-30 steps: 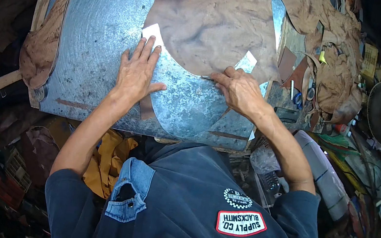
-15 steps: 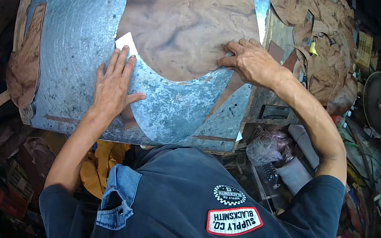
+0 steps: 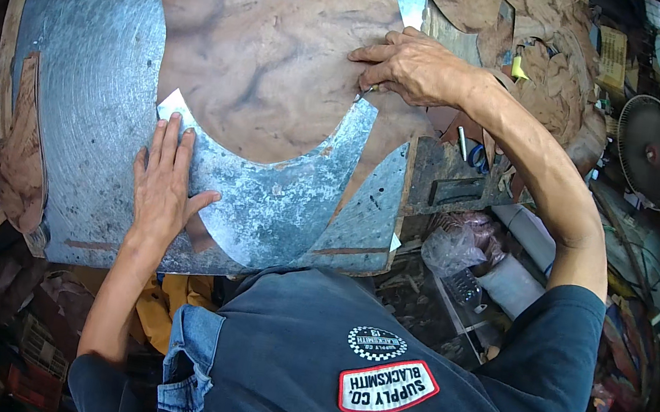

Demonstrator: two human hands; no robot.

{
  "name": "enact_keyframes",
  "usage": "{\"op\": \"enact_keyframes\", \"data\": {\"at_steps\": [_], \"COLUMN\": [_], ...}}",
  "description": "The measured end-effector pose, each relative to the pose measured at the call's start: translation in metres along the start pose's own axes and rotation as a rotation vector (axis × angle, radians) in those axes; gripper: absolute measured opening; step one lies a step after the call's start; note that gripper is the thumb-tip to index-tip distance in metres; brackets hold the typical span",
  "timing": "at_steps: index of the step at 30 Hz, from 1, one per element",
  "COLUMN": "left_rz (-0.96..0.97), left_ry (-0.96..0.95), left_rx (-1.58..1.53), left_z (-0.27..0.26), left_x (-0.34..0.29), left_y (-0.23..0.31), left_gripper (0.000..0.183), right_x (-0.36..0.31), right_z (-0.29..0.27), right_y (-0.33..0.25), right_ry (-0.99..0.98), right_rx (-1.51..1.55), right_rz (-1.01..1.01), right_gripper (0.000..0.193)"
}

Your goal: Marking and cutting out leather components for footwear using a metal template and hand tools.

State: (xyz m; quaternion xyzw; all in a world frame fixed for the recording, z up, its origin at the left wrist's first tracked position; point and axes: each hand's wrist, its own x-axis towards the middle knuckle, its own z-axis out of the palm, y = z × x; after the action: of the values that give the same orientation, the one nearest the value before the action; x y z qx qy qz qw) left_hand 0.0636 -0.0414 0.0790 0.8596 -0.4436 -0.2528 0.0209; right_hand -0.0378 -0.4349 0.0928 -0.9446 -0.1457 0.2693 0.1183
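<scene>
One fisheye view looks down from the person's head — close enough for the torso to fill much of the lower edge. It faces forward across the surface, takes in both hands — and darkens toward its rim.

A mottled silver-grey, crescent-shaped flat template lay on a broad brown leather hide marbled with dark streaks, its hollow edge and both tips facing away from the person. The hide spread beyond that hollow and showed along the template's right side. A slim metal tool, mostly hidden, was at the right tip.
</scene>
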Motion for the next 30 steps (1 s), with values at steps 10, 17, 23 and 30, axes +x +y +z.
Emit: {"op": "enact_keyframes", "data": {"at_steps": [10,17,23,30], "left_rz": [0.003,0.009,0.410,0.569], "left_ry": [0.015,-0.034,0.115,0.060], "left_rx": [0.040,0.130,-0.014,0.089], "left_z": [-0.001,-0.008,-0.013,0.000], "left_x": [0.000,-0.001,0.023,0.081], "left_y": [0.001,0.018,0.103,0.148], "left_gripper": [0.102,0.095,0.071,0.073], "right_x": [0.003,-0.027,-0.065,-0.054], "right_z": [-0.005,-0.017,0.069,0.089], "right_y": [0.022,-0.003,-0.068,-0.088], "right_ry": [-0.071,-0.059,0.771,0.781], "right_rx": [0.076,0.139,0.531,0.557], "right_rz": [-0.011,0.186,0.460,0.529], "right_gripper": [0.019,0.023,0.027,0.025]}}
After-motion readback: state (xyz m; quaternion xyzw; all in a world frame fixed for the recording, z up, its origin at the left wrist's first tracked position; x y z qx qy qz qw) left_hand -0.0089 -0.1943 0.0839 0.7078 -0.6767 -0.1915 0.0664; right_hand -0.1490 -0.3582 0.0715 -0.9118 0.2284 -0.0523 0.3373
